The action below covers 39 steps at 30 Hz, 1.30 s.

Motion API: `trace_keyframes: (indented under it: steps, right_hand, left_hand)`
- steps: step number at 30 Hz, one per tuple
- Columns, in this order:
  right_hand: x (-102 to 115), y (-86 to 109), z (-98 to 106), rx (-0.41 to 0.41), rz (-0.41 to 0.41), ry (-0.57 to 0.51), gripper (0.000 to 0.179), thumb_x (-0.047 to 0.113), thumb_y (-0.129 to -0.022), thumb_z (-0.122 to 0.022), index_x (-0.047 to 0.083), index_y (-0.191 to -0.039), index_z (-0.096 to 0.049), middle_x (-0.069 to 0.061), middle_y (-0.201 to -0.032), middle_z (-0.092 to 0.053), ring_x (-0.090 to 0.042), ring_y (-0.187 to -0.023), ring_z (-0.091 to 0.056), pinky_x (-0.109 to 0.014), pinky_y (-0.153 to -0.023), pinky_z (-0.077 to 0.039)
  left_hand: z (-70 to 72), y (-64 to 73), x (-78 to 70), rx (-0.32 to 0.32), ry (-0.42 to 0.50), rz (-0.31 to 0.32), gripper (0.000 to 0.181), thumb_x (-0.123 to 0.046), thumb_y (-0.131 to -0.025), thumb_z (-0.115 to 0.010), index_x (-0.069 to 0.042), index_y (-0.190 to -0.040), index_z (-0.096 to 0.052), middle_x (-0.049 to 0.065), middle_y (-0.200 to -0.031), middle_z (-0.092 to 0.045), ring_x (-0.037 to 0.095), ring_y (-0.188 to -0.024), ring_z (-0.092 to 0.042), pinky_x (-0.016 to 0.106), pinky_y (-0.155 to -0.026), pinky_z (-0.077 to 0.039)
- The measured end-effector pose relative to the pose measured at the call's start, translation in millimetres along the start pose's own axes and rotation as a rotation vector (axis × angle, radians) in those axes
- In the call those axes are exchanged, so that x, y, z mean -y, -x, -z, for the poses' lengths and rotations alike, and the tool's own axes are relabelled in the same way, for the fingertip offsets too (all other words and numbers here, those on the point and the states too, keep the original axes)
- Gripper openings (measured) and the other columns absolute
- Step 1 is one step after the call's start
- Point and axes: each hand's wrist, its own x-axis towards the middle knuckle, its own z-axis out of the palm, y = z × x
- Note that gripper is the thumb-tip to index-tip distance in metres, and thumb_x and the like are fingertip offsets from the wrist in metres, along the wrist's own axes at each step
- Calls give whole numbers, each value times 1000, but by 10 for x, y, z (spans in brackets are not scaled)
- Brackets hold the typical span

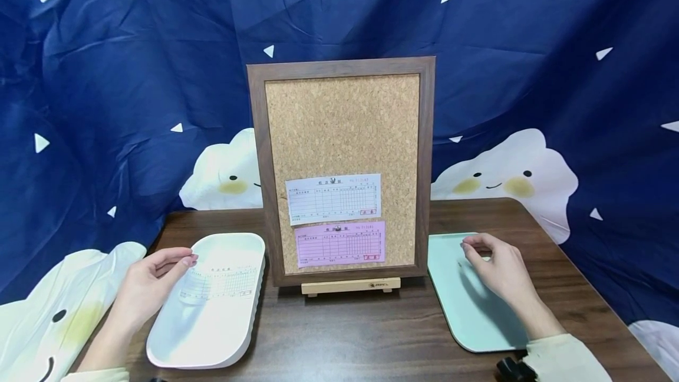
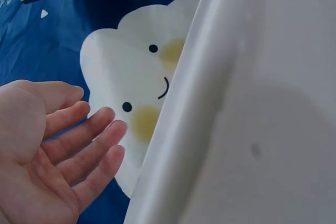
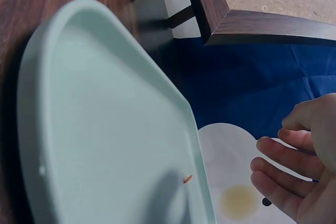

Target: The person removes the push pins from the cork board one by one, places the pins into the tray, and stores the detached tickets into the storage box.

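My left hand (image 1: 151, 285) hovers over the left edge of the white tray (image 1: 212, 343), its fingers loosely bent and nothing in them in the left wrist view. A printed paper slip (image 1: 217, 285) lies in that tray. On the other side, my right hand (image 1: 498, 267) is above the pale green tray (image 1: 488, 335), fingers relaxed and holding nothing. A small orange-tinted item (image 3: 188, 179) lies in the green tray near its far rim. Between the hands, a white slip (image 1: 334, 199) and, below it, a pink slip (image 1: 339, 244) are fixed with pins to a framed cork board (image 1: 345, 122).
The cork board leans on a wooden stand (image 1: 350, 286) in the middle of the dark wooden table (image 1: 339, 341). Behind the table hangs a blue cloth (image 1: 339, 10) with clouds and white triangles.
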Motion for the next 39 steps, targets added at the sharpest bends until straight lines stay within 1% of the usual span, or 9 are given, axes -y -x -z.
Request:
trace_keyframes:
  steps: [3, 4, 6, 11, 18, 22, 27, 34, 39]
  right_hand:
    - [26, -6, 4, -6, 9, -19, 11, 12, -100, -75, 5, -107, -80, -13, -100, -82, 8, -85, -65, -9, -71, -47]
    - [35, -8, 6, -7, 12, -26, 11, 12, -99, -75, 5, -107, -80, -13, -100, -82, 12, -85, -61, -8, -71, -46]
    - [53, -15, 9, -8, 16, -33, 10, 12, -99, -75, 6, -106, -80, -12, -99, -82, 15, -85, -59, -8, -71, -46]
    - [108, -42, 19, -8, 26, -41, 10, 13, -100, -75, 7, -106, -80, -11, -99, -83, 15, -85, -60, -8, -72, -46]
    - [220, -91, 18, -12, 40, -61, 10, 14, -101, -73, 8, -107, -79, -11, -99, -82, 17, -86, -58, -11, -72, -47]
    - [282, -104, 8, -21, 47, -73, 10, 13, -101, -73, 7, -107, -79, -10, -99, -82, 18, -87, -57, -14, -73, -49]
    - [337, -104, 0, -28, 55, -91, 10, 12, -101, -73, 7, -107, -79, -10, -98, -82, 17, -87, -58, -12, -71, -47]
    - [389, -105, -5, -40, 75, -106, 9, 11, -100, -74, 7, -106, -79, -10, -97, -82, 16, -85, -59, -11, -69, -46]
    - [406, -114, -15, -51, 84, -115, 8, 10, -99, -74, 6, -105, -79, -11, -96, -82, 17, -84, -58, -11, -69, -46]
  left_hand:
    - [-7, 7, -21, 5, 9, -4, 28, -11, -106, -69, 5, -130, -71, 24, -120, -79, -17, -97, -66, 4, -81, -52]
    - [-9, 7, -25, 9, 6, -3, 29, -12, -107, -69, 4, -130, -71, 23, -121, -79, -17, -97, -66, 4, -81, -52]
    - [-15, 2, -30, 13, 13, -7, 29, -13, -107, -69, 4, -130, -71, 23, -121, -79, -17, -98, -66, 4, -82, -53]
    - [-35, -11, -65, 23, 18, -9, 30, -16, -107, -69, 2, -131, -72, 21, -123, -79, -18, -99, -66, 4, -82, -52]
    - [-99, -33, -135, 39, 34, 10, 32, -20, -108, -69, 0, -133, -72, 20, -126, -78, -17, -101, -65, 5, -82, -52]
    - [-140, -53, -176, 32, 16, -24, 29, -17, -107, -69, -1, -131, -73, 20, -123, -79, -17, -99, -65, 5, -82, -52]
    - [-186, -70, -210, 36, 1, -70, 26, -14, -106, -69, -1, -128, -74, 19, -121, -80, -17, -99, -65, 4, -84, -52]
    - [-240, -91, -257, 65, 47, -76, 29, -16, -106, -70, 0, -131, -72, 21, -124, -78, -15, -102, -66, 6, -85, -53]
    - [-303, -121, -301, 68, 90, -93, 29, -15, -106, -71, 0, -130, -72, 21, -123, -78, -14, -101, -67, 7, -85, -54]
